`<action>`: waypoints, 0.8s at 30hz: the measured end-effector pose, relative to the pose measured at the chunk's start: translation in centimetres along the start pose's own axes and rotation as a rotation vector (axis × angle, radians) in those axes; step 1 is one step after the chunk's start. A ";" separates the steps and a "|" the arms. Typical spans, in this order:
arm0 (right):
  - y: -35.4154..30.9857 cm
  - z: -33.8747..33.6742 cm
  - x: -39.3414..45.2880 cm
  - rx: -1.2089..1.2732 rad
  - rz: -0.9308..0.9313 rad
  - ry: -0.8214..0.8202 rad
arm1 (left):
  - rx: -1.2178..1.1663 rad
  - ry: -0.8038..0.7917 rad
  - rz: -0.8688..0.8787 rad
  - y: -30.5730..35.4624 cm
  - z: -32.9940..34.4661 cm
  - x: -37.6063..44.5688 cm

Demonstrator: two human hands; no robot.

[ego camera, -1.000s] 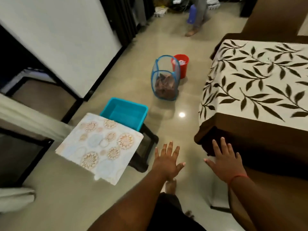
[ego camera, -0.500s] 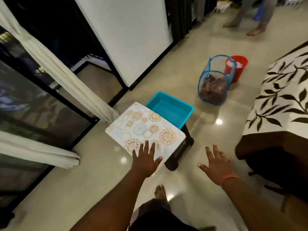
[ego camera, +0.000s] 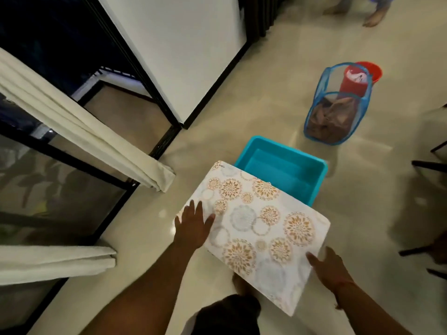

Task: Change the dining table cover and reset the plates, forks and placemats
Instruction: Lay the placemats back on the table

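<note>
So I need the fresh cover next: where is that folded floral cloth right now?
In the head view the folded floral cloth lies low and centre, just in front of the teal tub, with the left hand at its left edge and the right hand at its near right edge.

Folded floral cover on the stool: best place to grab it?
Grip the folded floral cover by its two opposite side edges, one hand per side. It lies flat and wide, overhanging its support, so fingers can likely slip beneath. The left hand and right hand already sit at those edges.

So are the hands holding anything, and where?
Both hands are on the folded cloth: left hand flat at its left edge, right hand at its near right edge.
</note>
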State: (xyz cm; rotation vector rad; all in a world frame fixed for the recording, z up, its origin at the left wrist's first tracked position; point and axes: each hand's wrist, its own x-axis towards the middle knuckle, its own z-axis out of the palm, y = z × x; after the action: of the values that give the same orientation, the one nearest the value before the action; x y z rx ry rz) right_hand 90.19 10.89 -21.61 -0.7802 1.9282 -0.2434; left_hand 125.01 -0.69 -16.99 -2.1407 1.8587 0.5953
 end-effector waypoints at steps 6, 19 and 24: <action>1.3 4.1 1.9 0.446 0.381 0.031 | -0.213 -0.068 -0.015 -6.7 -1.4 9.1; 0.7 6.5 1.2 0.902 0.333 0.171 | -0.609 -0.292 -0.181 -6.7 -0.3 15.5; -0.1 5.4 -0.2 0.850 0.193 0.262 | -0.748 -0.192 -0.066 -7.1 -2.7 13.5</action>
State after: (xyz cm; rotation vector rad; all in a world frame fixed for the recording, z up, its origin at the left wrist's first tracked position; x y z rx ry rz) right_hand 94.96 11.85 -24.01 0.0062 1.8659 -1.0005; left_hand 133.80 -12.70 -21.27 -2.4156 1.5993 1.6188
